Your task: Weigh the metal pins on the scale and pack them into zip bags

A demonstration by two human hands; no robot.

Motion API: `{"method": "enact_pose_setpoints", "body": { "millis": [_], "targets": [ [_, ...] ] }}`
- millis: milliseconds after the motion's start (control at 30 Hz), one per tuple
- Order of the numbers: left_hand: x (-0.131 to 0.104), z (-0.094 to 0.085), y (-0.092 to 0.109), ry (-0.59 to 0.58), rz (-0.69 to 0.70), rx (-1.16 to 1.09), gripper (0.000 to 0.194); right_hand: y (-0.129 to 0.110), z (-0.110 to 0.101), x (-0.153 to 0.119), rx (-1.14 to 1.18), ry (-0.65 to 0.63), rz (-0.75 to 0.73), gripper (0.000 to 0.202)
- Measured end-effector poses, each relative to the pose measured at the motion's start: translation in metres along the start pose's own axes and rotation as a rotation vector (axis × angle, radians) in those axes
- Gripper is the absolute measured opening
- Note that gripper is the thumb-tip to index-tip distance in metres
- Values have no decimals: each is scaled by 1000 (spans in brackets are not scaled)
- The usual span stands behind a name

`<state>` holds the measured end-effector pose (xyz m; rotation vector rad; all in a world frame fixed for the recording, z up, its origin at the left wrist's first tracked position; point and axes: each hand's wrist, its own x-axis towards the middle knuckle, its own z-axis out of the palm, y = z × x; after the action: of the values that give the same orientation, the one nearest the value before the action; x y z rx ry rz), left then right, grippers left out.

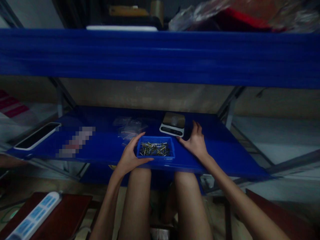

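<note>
Head view: the blue tray (155, 156) sits close to the near edge of the desk (212, 156), in front of the seated person's knees, and carries a loose, crisscrossed heap of thin metal pieces (155, 149). The left grip (128, 158) spans wide about the tray's left end, fingers at the far corner and thumb along the near side; whether it presses on the wall or merely rests against it, I cannot tell. The right grip (196, 143) is wide and empty, apart from the tray's right end, its thumb tip just beside the near right corner of the digital scale (172, 125). Clear plastic bags (132, 128) lie flat beyond the left fingers, and a flat dark-screened device (38, 136) lies at the desk's left end. Principal hazard, in my judgement: lifting by the left end alone would let the right end dip, and the loose pieces could slide and spill. Second: with the tray so near the front edge, a pull towards the body could tip it onto the lap. Third: the right thumb, so near the scale, could knock it or press on it and disturb a reading; its display is too dim to read. Lesser risk: the left fingertips could snag a bag and drag it against the tray, and pieces standing above the heap could prick a careless finger
</note>
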<state>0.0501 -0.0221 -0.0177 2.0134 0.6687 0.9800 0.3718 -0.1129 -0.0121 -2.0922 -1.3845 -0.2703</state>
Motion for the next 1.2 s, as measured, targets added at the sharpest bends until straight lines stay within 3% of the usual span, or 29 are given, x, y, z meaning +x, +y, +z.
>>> {"method": "enact_pose_setpoints", "body": {
  "millis": [67,133,233,367,500,633,867,1067,1133,1200],
  "targets": [
    [0,-1,0,-3,2,7,102,-11,-9,1,1,19,-139,72],
    [0,-1,1,-9,16,8,102,-22,-16,8,-8,-110,-322,48],
    [0,0,1,-9,25,-7,103,-33,-14,28,10,-358,-547,48],
    [0,0,1,-6,11,-16,104,-47,6,54,7,-490,-634,51],
    [-2,0,1,-9,9,-11,104,-62,25,63,-116,-517,-594,49],
    [-2,0,3,-6,9,1,103,-57,26,53,-119,-480,-575,48],
    [0,1,4,-6,6,-1,102,-18,-8,21,-13,-468,-625,48],
    [0,0,2,-9,3,-2,101,4,-41,-24,100,-485,-549,51],
    [1,0,1,-4,6,-2,101,9,-49,-43,127,-434,-510,51],
    [1,1,0,-2,0,-8,101,14,-55,-59,127,-286,-428,49]
  ]
}}
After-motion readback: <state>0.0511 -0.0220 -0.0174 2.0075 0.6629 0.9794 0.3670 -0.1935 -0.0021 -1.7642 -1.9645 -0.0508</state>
